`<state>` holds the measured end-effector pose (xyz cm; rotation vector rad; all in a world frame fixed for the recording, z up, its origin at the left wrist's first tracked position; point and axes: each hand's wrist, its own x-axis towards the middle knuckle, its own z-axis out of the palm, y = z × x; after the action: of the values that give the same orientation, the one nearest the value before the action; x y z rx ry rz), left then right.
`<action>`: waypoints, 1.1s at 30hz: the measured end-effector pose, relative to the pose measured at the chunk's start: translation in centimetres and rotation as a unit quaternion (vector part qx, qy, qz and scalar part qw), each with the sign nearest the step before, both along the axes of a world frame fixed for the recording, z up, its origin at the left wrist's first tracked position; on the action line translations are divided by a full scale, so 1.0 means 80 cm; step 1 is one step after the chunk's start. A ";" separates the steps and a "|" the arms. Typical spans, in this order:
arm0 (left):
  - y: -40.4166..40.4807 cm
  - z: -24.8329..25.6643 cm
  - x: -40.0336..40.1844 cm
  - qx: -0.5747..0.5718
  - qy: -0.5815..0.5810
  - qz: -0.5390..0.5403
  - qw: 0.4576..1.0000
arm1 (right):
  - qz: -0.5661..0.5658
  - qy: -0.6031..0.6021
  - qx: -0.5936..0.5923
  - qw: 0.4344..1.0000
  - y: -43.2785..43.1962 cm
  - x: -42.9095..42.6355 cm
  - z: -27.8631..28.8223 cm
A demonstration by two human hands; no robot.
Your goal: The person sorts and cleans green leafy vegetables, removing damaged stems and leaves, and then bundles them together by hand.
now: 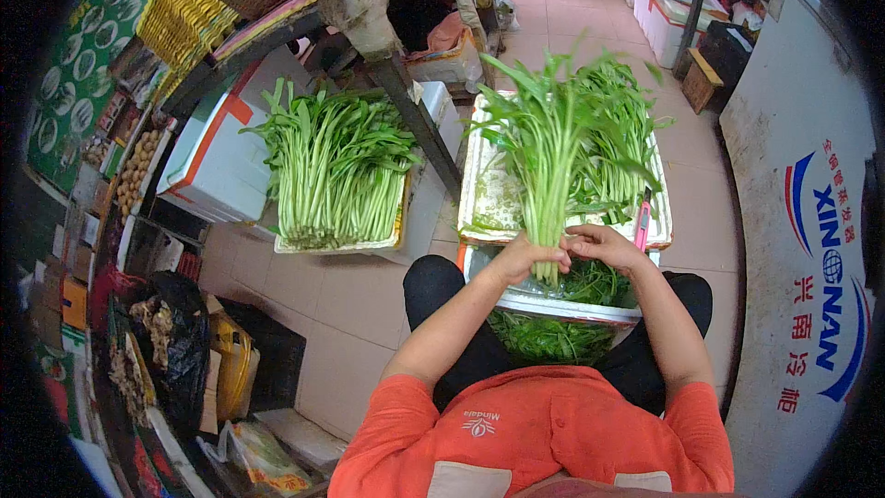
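Observation:
My left hand (529, 259) grips a bunch of leafy green stalks (550, 187) near its cut ends, leaves pointing away from me. My right hand (605, 247) is close beside it, its fingertips near the stalks; whether it pinches anything I cannot tell. Beyond lies a white foam tray (494, 200) with more greens (619, 145) on its right part and leaf scraps on its left. A pink-handled cutter (643, 223) rests at the tray's right front edge. Under my hands, a white foam box (546, 306) between my knees holds loose leaves (594, 283).
At the left, many upright stalks (339, 173) stand packed on another foam tray (339, 247). A dark slanting post (422, 121) is between the trays. A white cooler cabinet (781, 221) stands at the right; a black crate (276, 360) and bags are at lower left.

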<state>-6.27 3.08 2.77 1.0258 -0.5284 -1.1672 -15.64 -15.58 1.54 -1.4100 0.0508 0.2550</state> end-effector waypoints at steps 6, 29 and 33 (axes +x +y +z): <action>-0.005 -0.038 0.032 0.071 0.155 0.129 0.977 | 0.098 -0.001 -0.298 0.950 0.014 0.001 0.026; -0.027 -0.050 0.036 0.054 0.222 0.126 0.966 | 0.239 -0.083 -0.318 0.914 0.051 0.028 -0.002; -0.030 -0.041 0.032 0.055 0.206 0.121 0.970 | 0.395 -0.054 -0.286 0.871 0.052 0.018 -0.007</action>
<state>-3.73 0.67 -0.54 0.8797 -0.0092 -1.1561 -14.16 -11.42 0.96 -1.9838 -0.6049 0.8941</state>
